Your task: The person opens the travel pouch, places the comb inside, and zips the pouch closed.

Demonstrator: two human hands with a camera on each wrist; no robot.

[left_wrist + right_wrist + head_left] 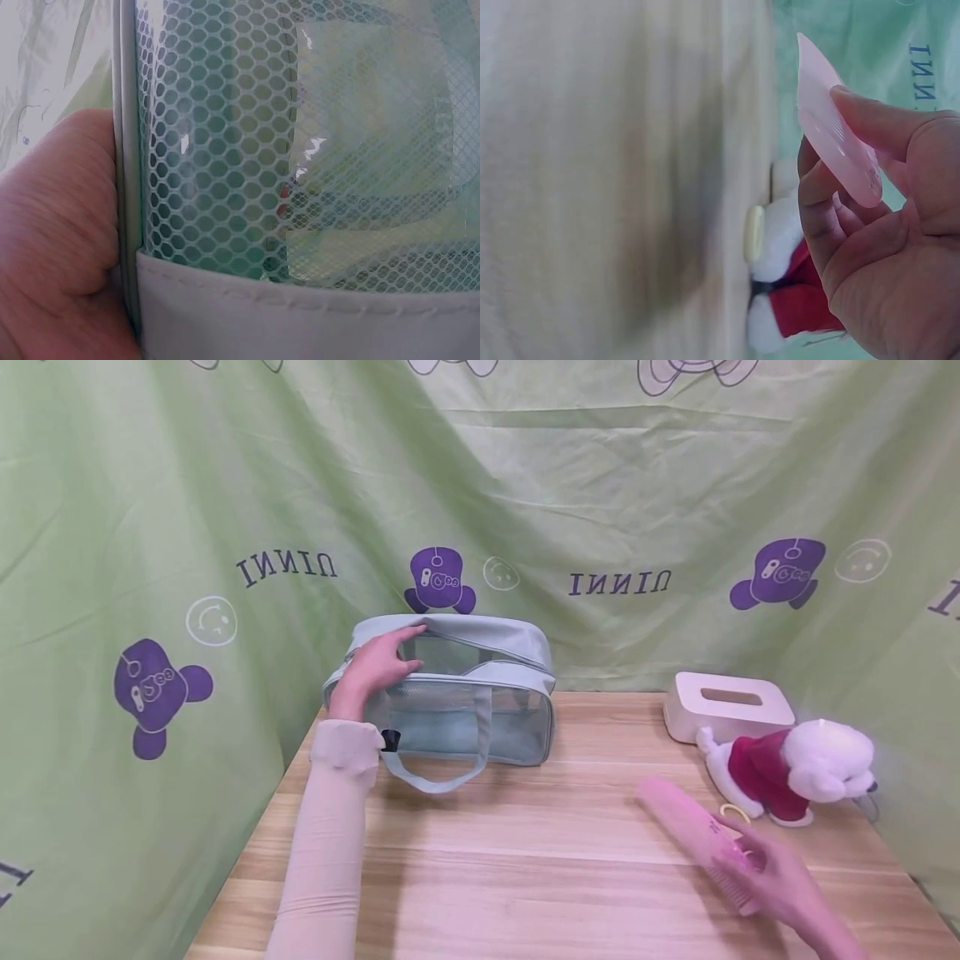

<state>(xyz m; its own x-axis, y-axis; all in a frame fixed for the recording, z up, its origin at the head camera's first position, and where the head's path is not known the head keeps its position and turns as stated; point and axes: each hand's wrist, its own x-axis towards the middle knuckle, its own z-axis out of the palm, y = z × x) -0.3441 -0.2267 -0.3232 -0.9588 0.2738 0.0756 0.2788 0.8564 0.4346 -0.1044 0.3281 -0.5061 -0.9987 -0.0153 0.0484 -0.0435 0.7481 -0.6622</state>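
Observation:
A pale blue-green clear toiletry bag (517,727) stands at the back left of the table, its top zip opening parted. My left hand (375,670) rests at the opening's left end, index finger stretched along the upper flap and thumb toward the lower edge. In the left wrist view that hand (60,232) lies against the bag's piped seam (129,172), beside mesh-patterned clear plastic. Over the table's right side, my right hand (780,872) pinches a pink comb (686,818) between thumb and fingers. Its wide end points toward the bag, blurred in the head view.
Behind the right hand sits a white plush dog (828,760) in a red top. A white tissue box (731,706) stands behind it. A small yellow ring (735,812) lies by the dog. Green printed cloth (600,510) hangs around the wooden table (525,877).

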